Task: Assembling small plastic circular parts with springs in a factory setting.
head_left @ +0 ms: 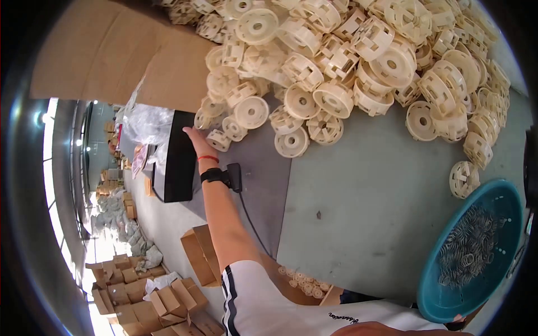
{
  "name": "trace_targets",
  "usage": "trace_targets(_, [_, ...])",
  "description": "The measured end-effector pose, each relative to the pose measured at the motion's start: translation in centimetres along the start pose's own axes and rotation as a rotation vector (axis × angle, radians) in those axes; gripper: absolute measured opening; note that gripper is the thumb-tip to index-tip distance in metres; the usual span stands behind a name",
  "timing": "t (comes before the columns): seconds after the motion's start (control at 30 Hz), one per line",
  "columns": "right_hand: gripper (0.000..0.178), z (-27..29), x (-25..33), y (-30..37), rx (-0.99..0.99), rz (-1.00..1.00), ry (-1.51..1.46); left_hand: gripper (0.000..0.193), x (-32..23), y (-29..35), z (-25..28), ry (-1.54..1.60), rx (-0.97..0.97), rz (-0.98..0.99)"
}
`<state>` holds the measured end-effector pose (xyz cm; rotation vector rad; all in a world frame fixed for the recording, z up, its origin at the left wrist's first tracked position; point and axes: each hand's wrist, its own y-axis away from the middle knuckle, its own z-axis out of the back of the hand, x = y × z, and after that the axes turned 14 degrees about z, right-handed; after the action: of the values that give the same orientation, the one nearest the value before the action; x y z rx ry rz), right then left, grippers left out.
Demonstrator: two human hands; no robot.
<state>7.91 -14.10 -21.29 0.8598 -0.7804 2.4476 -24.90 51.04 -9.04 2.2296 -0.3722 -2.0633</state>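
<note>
My left arm reaches up to the far left of the table. My left hand [198, 144] is beside a small cream plastic wheel-shaped part [218, 140] at the edge of a large heap of such parts [336, 102]. Its thumb is stretched out, while the other fingers are mostly hidden. At the lower right, a tilted teal basin [434, 280] contains many small metal coil springs [466, 246]. Only a bit of my right hand [459, 318] shows, at the basin's near rim, where it grips it; the rest is covered.
A black box-shaped object [180, 162] stands left of my hand, below a cardboard sheet [123, 56]. Clear plastic wrapping [147, 123] lies beside it. A cable [252, 224] trails from my wrist device. Cardboard boxes [131, 297] are stacked on the floor at left.
</note>
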Motion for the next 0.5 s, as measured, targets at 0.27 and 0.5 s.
trace_targets(0.27, [0.089,-9.4,8.9,-7.6,0.193,-0.067,-0.03,0.089,1.4,-1.5,-0.7,0.18,-0.113,-0.028])
trace_targets(0.5, [0.082,-23.3,24.0,-22.8,0.379,-0.123,-0.095,0.074,0.6,-7.9,-0.1,0.162,0.234,0.05])
